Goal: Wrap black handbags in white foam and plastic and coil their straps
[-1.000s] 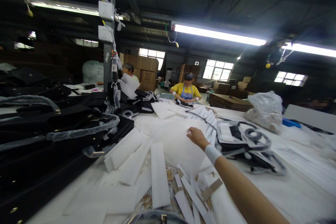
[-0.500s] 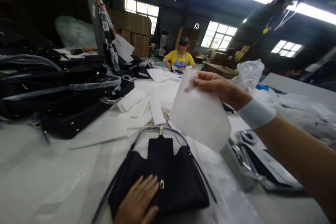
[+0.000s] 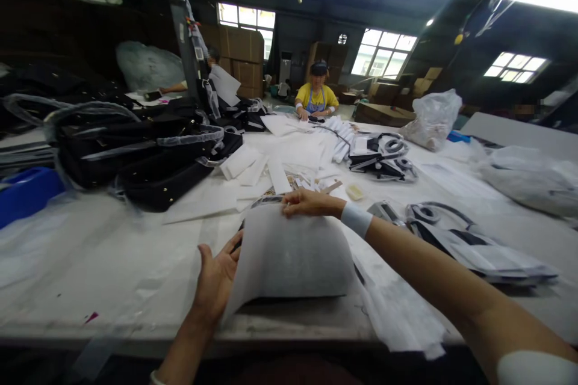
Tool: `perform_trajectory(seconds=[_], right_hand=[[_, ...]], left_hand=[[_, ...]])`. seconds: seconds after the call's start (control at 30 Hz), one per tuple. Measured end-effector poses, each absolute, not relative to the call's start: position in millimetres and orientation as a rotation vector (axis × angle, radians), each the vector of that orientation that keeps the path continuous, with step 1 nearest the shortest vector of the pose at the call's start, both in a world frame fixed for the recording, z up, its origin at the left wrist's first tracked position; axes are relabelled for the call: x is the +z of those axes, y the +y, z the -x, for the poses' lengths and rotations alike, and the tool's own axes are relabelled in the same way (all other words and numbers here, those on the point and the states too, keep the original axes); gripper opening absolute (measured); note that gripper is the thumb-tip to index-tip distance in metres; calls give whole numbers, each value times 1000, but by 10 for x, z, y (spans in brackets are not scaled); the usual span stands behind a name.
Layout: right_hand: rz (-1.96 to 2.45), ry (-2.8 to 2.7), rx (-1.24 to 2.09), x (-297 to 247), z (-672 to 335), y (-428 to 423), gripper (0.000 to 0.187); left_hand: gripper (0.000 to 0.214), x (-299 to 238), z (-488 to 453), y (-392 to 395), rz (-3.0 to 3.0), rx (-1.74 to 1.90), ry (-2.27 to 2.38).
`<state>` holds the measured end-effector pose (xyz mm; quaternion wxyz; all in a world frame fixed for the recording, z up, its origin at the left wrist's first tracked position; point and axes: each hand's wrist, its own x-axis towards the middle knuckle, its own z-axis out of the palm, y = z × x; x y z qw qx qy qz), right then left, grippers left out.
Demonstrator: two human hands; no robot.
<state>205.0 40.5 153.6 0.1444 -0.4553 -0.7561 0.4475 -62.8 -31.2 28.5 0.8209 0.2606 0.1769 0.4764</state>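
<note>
A black handbag (image 3: 298, 296) lies on the white table in front of me, mostly covered by a thin, translucent white sheet of paper (image 3: 293, 252). My right hand (image 3: 309, 202) pinches the sheet at its far edge, above the bag's top. At the left side of the bag is my left hand (image 3: 217, 280), palm turned up and thumb spread away. Its fingertips reach the bag's edge and are partly hidden by the sheet. The bag's flap and clasp are hidden under the paper.
Black handbags with wrapped handles (image 3: 167, 156) are piled at the left, near a blue bin (image 3: 31, 192). Wrapped bags (image 3: 478, 246) lie at the right. Paper strips (image 3: 277, 174) and a plastic bag (image 3: 436, 117) are farther back. A co-worker (image 3: 317, 96) sits across the table.
My right hand has brought the raised sheet down and left over the bag. My left hand has moved from the bag's front to its left side and turned palm up.
</note>
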Motion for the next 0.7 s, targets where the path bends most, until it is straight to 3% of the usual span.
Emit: perform_trajectory(seconds=[0.07, 0.13, 0.27, 0.43, 0.5, 0.6, 0.7], right_hand=[[1411, -2241, 1130, 1412, -2200, 461, 10], [1477, -2265, 1038, 1321, -2294, 473, 9], [1587, -2347, 796, 1273, -2258, 403, 10], [1521, -2406, 224, 1364, -1952, 1, 51], [1373, -2504, 57, 1358, -1859, -258, 46], [1324, -2676, 236, 1256, -1827, -629, 39], [1491, -2697, 276, 1112, -1854, -880, 59]], left_hand=[[90, 310, 629, -279, -476, 1031, 369], [97, 322, 610, -263, -454, 1061, 399], [75, 308, 515, -277, -578, 1088, 650], [66, 273, 376, -319, -661, 1186, 941], [63, 255, 350, -330, -688, 1236, 973], [55, 220, 343, -339, -742, 1297, 1047], [49, 170, 350, -347, -760, 1365, 1128]])
